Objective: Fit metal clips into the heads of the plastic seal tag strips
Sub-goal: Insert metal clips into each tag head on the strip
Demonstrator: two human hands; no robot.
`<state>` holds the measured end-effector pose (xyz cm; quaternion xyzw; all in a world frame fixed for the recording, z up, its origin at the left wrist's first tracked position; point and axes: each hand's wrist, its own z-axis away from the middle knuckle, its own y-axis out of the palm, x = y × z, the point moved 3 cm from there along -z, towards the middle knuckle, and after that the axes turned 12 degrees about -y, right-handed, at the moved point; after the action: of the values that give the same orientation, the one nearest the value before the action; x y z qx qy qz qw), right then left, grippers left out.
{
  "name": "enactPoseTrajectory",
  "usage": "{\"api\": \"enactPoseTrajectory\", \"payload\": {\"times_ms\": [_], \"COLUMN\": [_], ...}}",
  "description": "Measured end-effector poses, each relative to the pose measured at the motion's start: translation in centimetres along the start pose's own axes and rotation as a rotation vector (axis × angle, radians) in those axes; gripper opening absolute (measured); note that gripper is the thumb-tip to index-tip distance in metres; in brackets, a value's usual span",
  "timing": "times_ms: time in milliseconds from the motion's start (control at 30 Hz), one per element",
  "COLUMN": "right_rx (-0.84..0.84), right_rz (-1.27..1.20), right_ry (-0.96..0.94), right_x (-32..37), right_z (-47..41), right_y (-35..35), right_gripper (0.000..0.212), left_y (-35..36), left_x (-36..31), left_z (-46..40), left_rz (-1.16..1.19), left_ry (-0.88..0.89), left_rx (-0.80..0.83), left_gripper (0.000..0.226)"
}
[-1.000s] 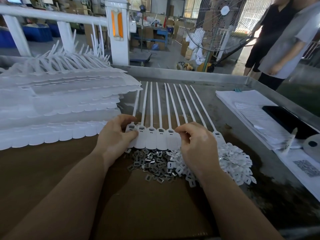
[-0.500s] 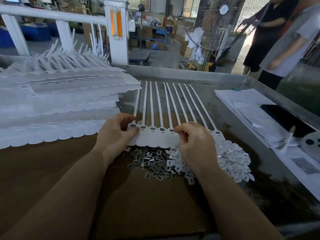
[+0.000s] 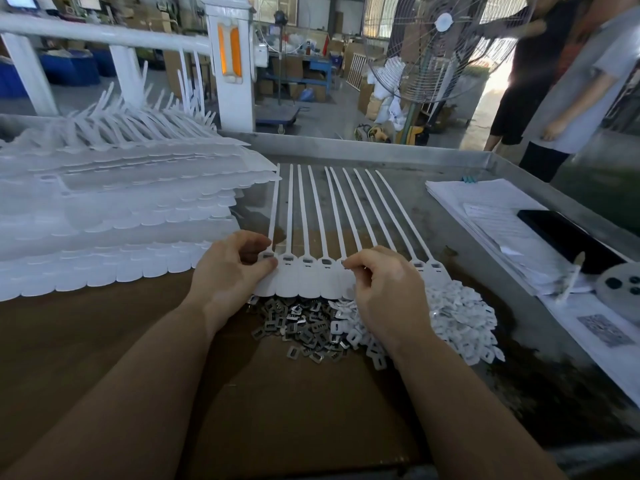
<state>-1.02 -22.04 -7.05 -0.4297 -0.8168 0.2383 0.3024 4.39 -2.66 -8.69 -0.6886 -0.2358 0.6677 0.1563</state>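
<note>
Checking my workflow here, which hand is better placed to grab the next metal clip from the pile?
Probably the right hand: it sits directly over the metal clip pile, while the left hand pinches the leftmost seal tag head.

clips (image 3: 304, 327) before tag strip (image 3: 311, 275), stacked strips (image 3: 114, 216) left, papers (image 3: 485, 209) right

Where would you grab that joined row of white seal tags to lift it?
Probably by the flat heads of the row of seal tags, coming from the near edge, as the left hand and right hand do. The heads are broad and joined; the thin tails fan away and would flex.
</note>
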Motion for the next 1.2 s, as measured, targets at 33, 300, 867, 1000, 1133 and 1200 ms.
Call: {"api": "enactPoseTrajectory", "payload": {"times_ms": [33,300,867,1000,1133,1200], "right_rx": [0.002,0.026,0.015,0.013,0.004,-0.009], "right_rz": [0.002,0.007,-0.017,-0.04,-0.092,-0.082], "right_ry": [-0.003,-0.009,-0.012,-0.001,0.044,0.045], "right_x": [-0.02,-0.05,-0.03,0.0,-0.21,-0.19], "right_z": [-0.01,-0.02,0.08,0.16,0.13,0.09], "right_y": [0.0,-0.03,0.01,-0.11,-0.16,-0.36], "right_gripper": [0.016,0.015,0.015,0.014,0.014,0.014], "left_y": [0.01,0.03,0.14,0.14,0.18,0.21], "left_x": [-0.01,-0.29,0.02,0.01,-0.02,0.01], "left_z": [-0.01,0.06,-0.15,-0.14,-0.23,-0.29], "left_rz": [0.001,0.0,-0.034,-0.032,-0.032,-0.026], "left_ry": [-0.003,-0.004,0.003,0.009,0.009,0.009], "left_rx": [-0.001,-0.029,-0.018,-0.017,-0.021,-0.019], "left_gripper": [0.026,0.023,0.02,0.02,0.021,0.021]}}
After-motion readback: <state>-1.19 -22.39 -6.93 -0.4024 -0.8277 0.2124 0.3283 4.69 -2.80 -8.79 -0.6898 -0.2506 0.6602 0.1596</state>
